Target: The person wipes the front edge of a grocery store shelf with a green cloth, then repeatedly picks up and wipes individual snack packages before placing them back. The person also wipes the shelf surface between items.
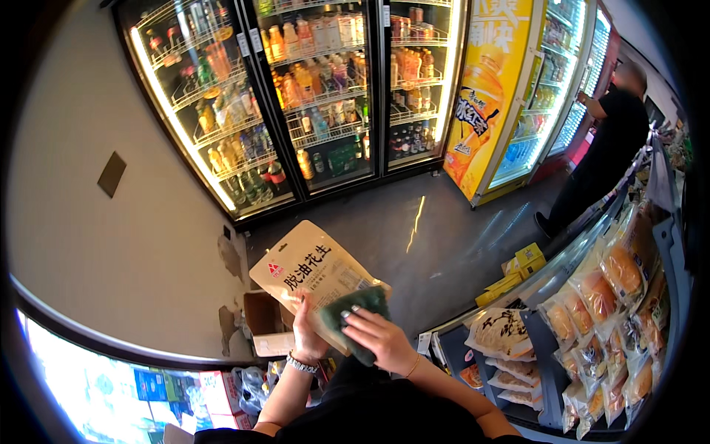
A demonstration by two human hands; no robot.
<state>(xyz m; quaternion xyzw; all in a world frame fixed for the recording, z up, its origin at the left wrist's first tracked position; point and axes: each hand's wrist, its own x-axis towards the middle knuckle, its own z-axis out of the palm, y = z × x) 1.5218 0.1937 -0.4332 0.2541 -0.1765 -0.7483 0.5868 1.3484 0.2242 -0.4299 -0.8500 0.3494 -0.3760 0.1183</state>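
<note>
My left hand [308,328] grips the lower left edge of a tan snack pouch [321,261], its thumb lying on the printed front. The pouch is tilted, with a hang hole near its top corner, and bears dark writing and a red logo. Pressed over the pouch's lower right part is a dark green cloth [360,308]. My right hand [383,336] holds this cloth, fingers spread flat on top of it. The cloth and my fingers hide that corner of the pouch.
Glass-door drink coolers [327,100] and a yellow refrigerator [482,105] line the far side. A person [604,133] stands at a cooler on the right. Bagged breads [602,299] fill a shelf at right, near yellow boxes [516,272]. An open cardboard box [272,344] sits by the wall.
</note>
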